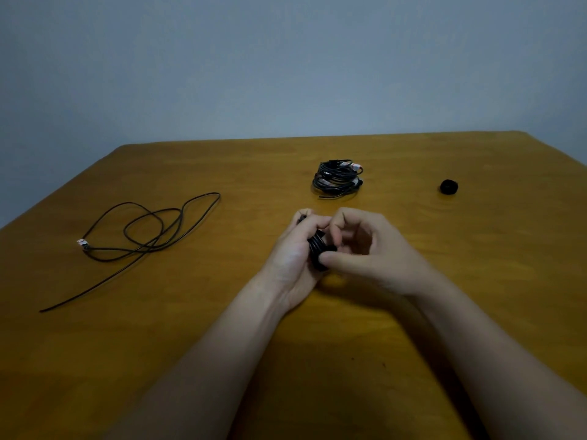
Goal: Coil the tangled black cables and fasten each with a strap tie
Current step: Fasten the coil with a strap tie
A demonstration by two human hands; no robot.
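Wooden desk (190, 344), grey wall (286, 58) behind. Centre frame: left hand (292, 255) and right hand (374, 252), each grip closed around one small black coil (317, 249). Left of frame: one loose cable (152, 230). Upper centre: one bundled heap (336, 179). Right: one strap roll (448, 186).

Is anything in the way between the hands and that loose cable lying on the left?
Nothing visible does: only table lies between the left hand and the loose cable. That hand and the right hand grip a small coil, though.

The left hand (297, 254) and right hand (379, 252) hide most of the coiled cable (317, 249); black lump (448, 187) unidentifiable
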